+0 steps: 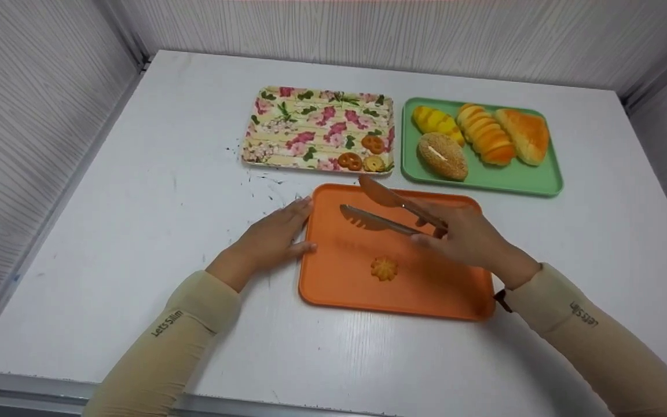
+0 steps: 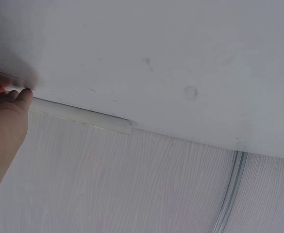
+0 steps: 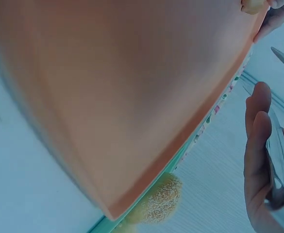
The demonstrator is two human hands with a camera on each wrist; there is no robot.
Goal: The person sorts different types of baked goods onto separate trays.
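An orange tray (image 1: 426, 289) lies in the middle of the white table, with one small flower-shaped cookie (image 1: 384, 268) on it. My right hand (image 1: 462, 234) grips a pair of metal tongs (image 1: 388, 209) by the handle end. The tongs' tips stand apart above the back of the tray, holding nothing. In the right wrist view my fingers (image 3: 258, 141) curl round the tongs (image 3: 280, 155). My left hand (image 1: 275, 234) lies flat on the table with straight fingers touching the orange tray's left edge. The left wrist view shows only part of that hand (image 2: 6, 126).
Behind the orange tray, a floral tray (image 1: 310, 124) holds three cookies (image 1: 362, 155) at its front right corner. To its right a green tray (image 1: 519, 180) carries several breads, among them a sesame bun (image 1: 442, 155). Grey panelled walls enclose the table.
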